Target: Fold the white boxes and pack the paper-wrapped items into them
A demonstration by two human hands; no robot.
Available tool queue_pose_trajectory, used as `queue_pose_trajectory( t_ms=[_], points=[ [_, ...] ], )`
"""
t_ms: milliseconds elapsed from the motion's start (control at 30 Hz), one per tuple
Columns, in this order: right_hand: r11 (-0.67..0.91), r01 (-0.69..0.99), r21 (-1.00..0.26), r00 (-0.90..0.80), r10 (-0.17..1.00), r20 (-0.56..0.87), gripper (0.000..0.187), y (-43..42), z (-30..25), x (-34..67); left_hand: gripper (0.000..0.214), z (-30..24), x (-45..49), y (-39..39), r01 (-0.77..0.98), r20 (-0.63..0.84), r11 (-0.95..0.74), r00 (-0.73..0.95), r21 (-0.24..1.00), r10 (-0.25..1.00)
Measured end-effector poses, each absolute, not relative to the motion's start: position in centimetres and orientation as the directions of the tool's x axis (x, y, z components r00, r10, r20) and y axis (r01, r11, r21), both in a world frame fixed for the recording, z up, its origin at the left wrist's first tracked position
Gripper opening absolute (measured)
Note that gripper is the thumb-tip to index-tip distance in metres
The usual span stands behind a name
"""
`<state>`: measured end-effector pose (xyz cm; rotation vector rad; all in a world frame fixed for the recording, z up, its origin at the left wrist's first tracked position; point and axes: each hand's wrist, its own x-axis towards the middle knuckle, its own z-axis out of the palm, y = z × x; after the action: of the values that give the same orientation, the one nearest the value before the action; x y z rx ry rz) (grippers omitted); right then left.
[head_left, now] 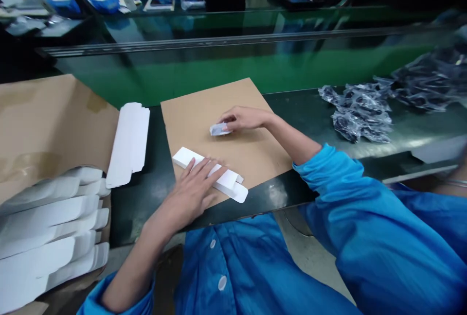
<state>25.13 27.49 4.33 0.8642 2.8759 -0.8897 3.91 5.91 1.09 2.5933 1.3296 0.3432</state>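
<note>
On the brown cardboard sheet (251,96) lies a long white box (229,182), closed at its left end, with an end flap standing out at its right end. My left hand (193,186) rests across the top of this box, its fingers spread and stretched out. Farther back over the sheet, my right hand (242,118) has its fingers closed on a small white packet (219,129). The packet looks wrapped in clear plastic, and what it contains I cannot make out. Part of it is hidden by the fingers.
Left of the sheet, a flat folded white carton (128,145) leans by a large cardboard box (47,120) of white cartons (40,222). Clear plastic bags with dark items (359,111) lie at right. People in blue sleeves work beyond the green conveyor (219,64). Another person sits close at right.
</note>
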Motion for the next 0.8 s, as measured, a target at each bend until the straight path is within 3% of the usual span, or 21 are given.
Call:
queue_pose_trajectory(
  t_ms=[133, 267, 367, 500, 600, 700, 800],
  points=[
    [0.608, 0.556, -0.567, -0.752, 0.659, -0.031, 0.046, 23.6, 3.1, 30.7, 0.045, 0.2, 4.7, 7.3, 0.833, 0.069, -0.506, 0.504, 0.224, 0.861],
    [0.5, 0.639, -0.585, -0.611, 0.792, 0.009, 0.057, 21.5, 2.5, 33.4, 0.058, 0.3, 5.6, 7.2, 0.896, 0.052, -0.415, 0.412, 0.157, 0.91],
    [0.56, 0.632, -0.535, -0.658, 0.753, 0.01, 0.056, 21.2, 1.5, 31.9, 0.055, 0.5, 6.7, 7.3, 0.834, 0.048, -0.51, 0.513, 0.211, 0.857],
    [0.593, 0.673, -0.442, -0.625, 0.776, 0.088, 0.033, 20.5, 0.6, 29.7, 0.042, 0.3, 6.9, 7.4, 0.761, 0.009, -0.592, 0.612, 0.265, 0.791],
    [0.549, 0.637, -0.541, -0.575, 0.806, 0.14, 0.031, 18.6, 1.8, 30.7, 0.039, 0.1, 6.1, 7.0, 0.743, 0.077, -0.6, 0.607, 0.298, 0.791],
    [0.561, 0.465, -0.685, -0.736, 0.675, 0.053, 0.034, 15.5, 3.0, 32.1, 0.04, 0.2, 5.5, 6.5, 0.733, 0.137, -0.603, 0.594, 0.315, 0.793],
    [0.598, 0.447, -0.666, -0.814, 0.58, -0.026, 0.038, 12.8, 2.4, 31.9, 0.041, 0.3, 5.5, 6.1, 0.713, 0.139, -0.617, 0.61, 0.332, 0.78]
  ],
)
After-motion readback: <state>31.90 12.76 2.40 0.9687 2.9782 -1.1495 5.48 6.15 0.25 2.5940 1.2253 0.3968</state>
